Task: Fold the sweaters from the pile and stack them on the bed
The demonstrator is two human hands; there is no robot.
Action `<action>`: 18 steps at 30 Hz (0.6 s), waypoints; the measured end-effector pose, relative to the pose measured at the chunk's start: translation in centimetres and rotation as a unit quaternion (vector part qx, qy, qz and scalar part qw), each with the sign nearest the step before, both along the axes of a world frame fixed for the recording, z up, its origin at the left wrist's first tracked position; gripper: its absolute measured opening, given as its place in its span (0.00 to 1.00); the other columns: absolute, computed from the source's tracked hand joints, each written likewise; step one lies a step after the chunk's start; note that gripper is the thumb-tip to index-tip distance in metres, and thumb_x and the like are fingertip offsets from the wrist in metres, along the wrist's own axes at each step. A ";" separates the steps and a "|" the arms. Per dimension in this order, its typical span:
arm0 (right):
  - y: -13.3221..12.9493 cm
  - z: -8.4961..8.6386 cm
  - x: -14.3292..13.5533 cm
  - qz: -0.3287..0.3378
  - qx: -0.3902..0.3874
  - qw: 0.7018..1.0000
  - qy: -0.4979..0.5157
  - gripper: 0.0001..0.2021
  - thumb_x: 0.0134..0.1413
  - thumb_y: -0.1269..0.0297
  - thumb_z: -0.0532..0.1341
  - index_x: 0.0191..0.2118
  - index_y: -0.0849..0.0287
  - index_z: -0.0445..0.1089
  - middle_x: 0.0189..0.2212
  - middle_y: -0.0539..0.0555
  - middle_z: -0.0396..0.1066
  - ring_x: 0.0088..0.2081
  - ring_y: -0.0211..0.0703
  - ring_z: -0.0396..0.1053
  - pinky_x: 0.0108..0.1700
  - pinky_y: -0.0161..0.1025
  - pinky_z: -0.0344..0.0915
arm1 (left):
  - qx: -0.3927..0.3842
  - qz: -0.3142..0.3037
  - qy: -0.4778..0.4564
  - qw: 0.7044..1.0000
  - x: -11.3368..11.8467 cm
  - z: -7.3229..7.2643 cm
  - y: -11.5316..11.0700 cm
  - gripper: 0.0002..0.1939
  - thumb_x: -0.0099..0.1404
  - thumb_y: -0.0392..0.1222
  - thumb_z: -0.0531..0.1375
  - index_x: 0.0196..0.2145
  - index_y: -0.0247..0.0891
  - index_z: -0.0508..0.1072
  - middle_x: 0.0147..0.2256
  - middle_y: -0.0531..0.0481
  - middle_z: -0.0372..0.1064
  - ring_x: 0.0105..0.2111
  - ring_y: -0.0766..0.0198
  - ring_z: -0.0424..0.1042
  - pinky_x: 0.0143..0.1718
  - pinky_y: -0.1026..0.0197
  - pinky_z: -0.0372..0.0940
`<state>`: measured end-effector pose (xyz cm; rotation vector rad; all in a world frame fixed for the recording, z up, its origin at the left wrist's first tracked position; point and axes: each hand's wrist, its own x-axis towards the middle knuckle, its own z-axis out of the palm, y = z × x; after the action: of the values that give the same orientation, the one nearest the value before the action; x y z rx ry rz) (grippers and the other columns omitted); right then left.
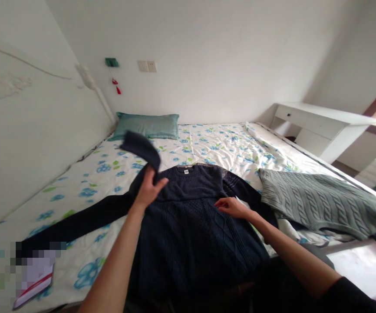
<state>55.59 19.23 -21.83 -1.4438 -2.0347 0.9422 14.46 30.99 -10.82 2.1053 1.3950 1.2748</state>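
Observation:
A dark navy knitted sweater (pixel 191 221) lies spread on the bed in front of me, collar away from me. Over its left shoulder, my left hand (pixel 149 189) is closed on a dark strip of cloth (pixel 142 150), with the thumb standing out. The strip curves upward and is blurred; whether it belongs to the sweater I cannot tell. A long dark sleeve (pixel 84 217) stretches toward the lower left. My right hand (pixel 233 208) is over the right side of the chest, fingers loosely bent and nothing in them.
A grey cable-knit garment (pixel 318 200) lies at the right on the flowered bed sheet (pixel 204 141). At the back left is a green pillow (pixel 147 126). A partly pixelated flat object (pixel 36 284) rests at the lower left. Beyond the bed stands a white desk (pixel 314 126).

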 end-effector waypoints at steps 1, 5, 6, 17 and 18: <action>0.1 -0.3 0.8 -0.003 -0.006 1.000 -0.010 0.17 0.64 0.66 0.65 0.55 0.53 0.85 0.47 0.52 0.86 0.47 0.48 0.83 0.54 0.40 0.76 | -0.043 -0.053 0.079 0.995 2.3 -1.6 -0.7 0.39 0.67 0.53 0.69 0.71 0.37 0.68 0.75 0.38 0.62 0.76 0.47 0.60 0.79 0.44 0.52; 1.2 -2.1 4.1 -0.049 -0.030 0.996 -0.064 0.15 0.63 0.67 0.66 0.52 0.54 0.86 0.44 0.52 0.86 0.45 0.47 0.83 0.53 0.39 0.75 | -0.188 -0.125 0.330 0.916 3.7 -8.0 -3.3 0.38 0.67 0.48 0.68 0.74 0.48 0.70 0.78 0.41 0.59 0.79 0.38 0.53 0.78 0.34 0.50; 1.7 -2.5 4.8 -0.067 -0.034 0.995 -0.072 0.15 0.63 0.68 0.66 0.52 0.54 0.86 0.44 0.52 0.86 0.46 0.47 0.83 0.53 0.39 0.74 | -0.217 -0.112 0.364 0.899 2.5 -9.1 -3.7 0.38 0.66 0.47 0.68 0.73 0.50 0.71 0.76 0.41 0.62 0.78 0.37 0.56 0.77 0.33 0.52; 7.1 -6.6 7.2 -0.320 -0.092 0.943 0.005 0.34 0.66 0.53 0.69 0.72 0.60 0.69 0.59 0.63 0.80 0.47 0.48 0.83 0.49 0.39 0.78 | -0.065 0.111 0.428 0.895 -3.2 -10.8 -3.1 0.29 0.74 0.40 0.58 0.71 0.41 0.71 0.58 0.36 0.70 0.56 0.43 0.72 0.62 0.49 0.68; 7.5 -7.1 7.1 -0.335 -0.109 0.935 0.026 0.34 0.67 0.52 0.68 0.73 0.60 0.68 0.58 0.63 0.80 0.44 0.46 0.83 0.45 0.38 0.78 | -0.058 0.125 0.428 0.893 -3.1 -11.0 -3.0 0.28 0.74 0.40 0.58 0.70 0.41 0.71 0.58 0.37 0.70 0.56 0.43 0.72 0.60 0.50 0.68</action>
<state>62.65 26.74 -28.89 -2.0143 -1.2598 0.8953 11.36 27.97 -21.84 2.5788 2.0547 0.2436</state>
